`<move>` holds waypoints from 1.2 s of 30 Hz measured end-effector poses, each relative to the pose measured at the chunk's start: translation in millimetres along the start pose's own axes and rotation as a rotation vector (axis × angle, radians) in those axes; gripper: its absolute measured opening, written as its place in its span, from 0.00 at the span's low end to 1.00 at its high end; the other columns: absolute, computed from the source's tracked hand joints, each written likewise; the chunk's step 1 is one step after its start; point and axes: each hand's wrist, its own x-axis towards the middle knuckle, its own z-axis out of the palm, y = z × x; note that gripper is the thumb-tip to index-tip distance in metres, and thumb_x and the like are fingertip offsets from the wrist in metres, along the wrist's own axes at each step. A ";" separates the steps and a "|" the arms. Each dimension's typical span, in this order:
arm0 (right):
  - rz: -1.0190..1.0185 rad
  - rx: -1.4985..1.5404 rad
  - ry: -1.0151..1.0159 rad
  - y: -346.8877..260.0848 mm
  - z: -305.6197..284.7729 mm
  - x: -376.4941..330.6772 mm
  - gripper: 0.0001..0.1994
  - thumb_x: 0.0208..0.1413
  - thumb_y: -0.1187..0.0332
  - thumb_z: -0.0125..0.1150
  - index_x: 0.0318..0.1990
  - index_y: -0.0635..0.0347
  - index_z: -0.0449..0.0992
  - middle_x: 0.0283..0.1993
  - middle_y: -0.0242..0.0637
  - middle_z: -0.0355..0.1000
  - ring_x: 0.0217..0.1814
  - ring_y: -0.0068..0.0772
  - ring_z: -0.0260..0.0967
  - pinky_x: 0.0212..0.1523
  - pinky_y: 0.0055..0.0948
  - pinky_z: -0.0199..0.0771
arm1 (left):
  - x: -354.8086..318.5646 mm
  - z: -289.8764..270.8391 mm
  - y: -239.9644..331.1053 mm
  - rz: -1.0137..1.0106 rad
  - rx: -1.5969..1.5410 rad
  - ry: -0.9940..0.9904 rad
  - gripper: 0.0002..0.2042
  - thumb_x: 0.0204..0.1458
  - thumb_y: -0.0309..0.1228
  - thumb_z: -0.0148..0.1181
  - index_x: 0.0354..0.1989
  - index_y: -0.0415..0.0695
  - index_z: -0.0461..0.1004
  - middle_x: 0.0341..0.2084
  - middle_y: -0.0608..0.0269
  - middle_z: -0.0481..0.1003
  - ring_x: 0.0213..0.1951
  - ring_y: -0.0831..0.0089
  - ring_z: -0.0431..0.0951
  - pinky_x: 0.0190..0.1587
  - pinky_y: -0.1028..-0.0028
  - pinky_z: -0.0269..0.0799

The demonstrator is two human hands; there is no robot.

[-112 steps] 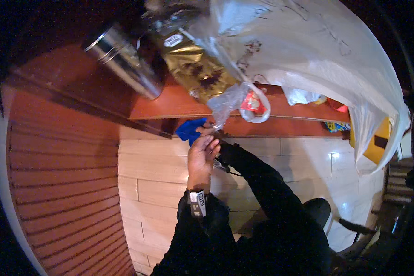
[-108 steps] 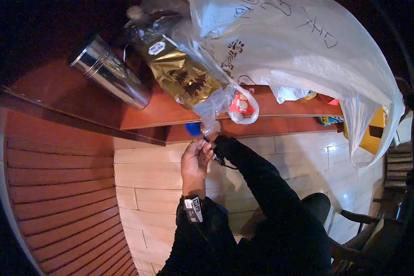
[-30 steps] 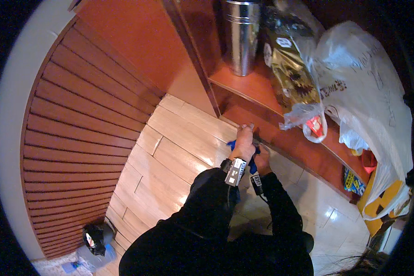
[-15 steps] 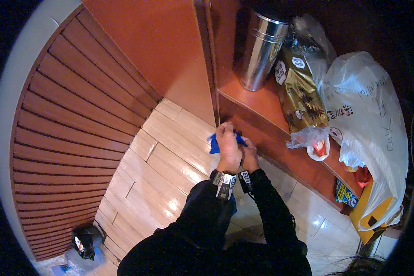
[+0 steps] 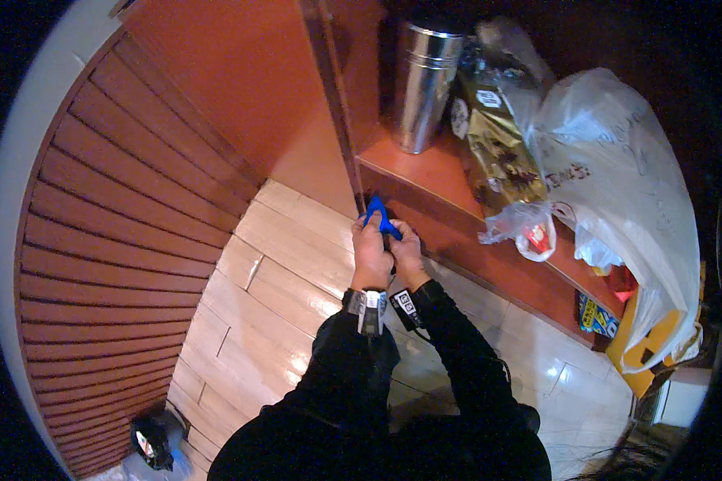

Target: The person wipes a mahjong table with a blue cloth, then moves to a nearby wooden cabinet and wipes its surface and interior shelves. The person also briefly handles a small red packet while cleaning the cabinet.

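Observation:
A small blue cloth [image 5: 378, 212], bunched to a peak at its far end, is held out in front of me. My left hand [image 5: 371, 250] has its fingers closed on the near left side of it. My right hand [image 5: 407, 250] pinches the cloth's right corner. Both hands are close together, just off the front of a red-brown wooden shelf [image 5: 417, 178], and dark bands with small devices sit on both wrists. The lower part of the cloth is hidden by the fingers.
On the shelf stand a shiny metal canister [image 5: 427, 92], a gold package [image 5: 501, 156] and a big white plastic bag [image 5: 618, 168]. A yellow bag [image 5: 632, 359] hangs at its right end. A slatted brown door [image 5: 120, 240] opens at left, with a black bag [image 5: 152, 442] below.
Both hands have shifted slightly left, and the cloth has turned so its peak points away from me. The left hand no longer covers the cloth's middle. The whole view has shifted a little.

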 end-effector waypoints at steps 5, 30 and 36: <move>-0.468 -0.483 0.232 -46.5 -27.5 -38.3 0.18 0.50 0.80 0.66 0.50 0.58 0.76 0.47 0.41 0.74 0.56 0.39 0.72 0.57 0.36 0.72 | -24.8 10.3 -18.5 0.241 0.174 -0.283 0.10 0.62 0.26 0.59 0.51 0.40 0.73 0.39 0.61 0.78 0.41 0.69 0.78 0.46 0.70 0.76; -0.711 -0.344 0.154 -159.7 -34.1 -95.1 0.23 0.53 0.77 0.63 0.59 0.60 0.70 0.54 0.50 0.64 0.55 0.60 0.68 0.55 0.45 0.73 | -101.5 45.5 38.1 0.995 0.875 -0.422 0.16 0.66 0.30 0.52 0.59 0.36 0.70 0.62 0.45 0.68 0.63 0.51 0.68 0.67 0.60 0.59; -0.609 -0.390 0.114 -148.0 -68.1 -146.1 0.25 0.53 0.75 0.65 0.60 0.58 0.70 0.54 0.50 0.66 0.59 0.57 0.65 0.58 0.45 0.69 | -136.2 13.9 -5.2 0.848 0.748 -0.532 0.18 0.69 0.31 0.51 0.61 0.33 0.68 0.59 0.49 0.70 0.59 0.61 0.71 0.63 0.65 0.66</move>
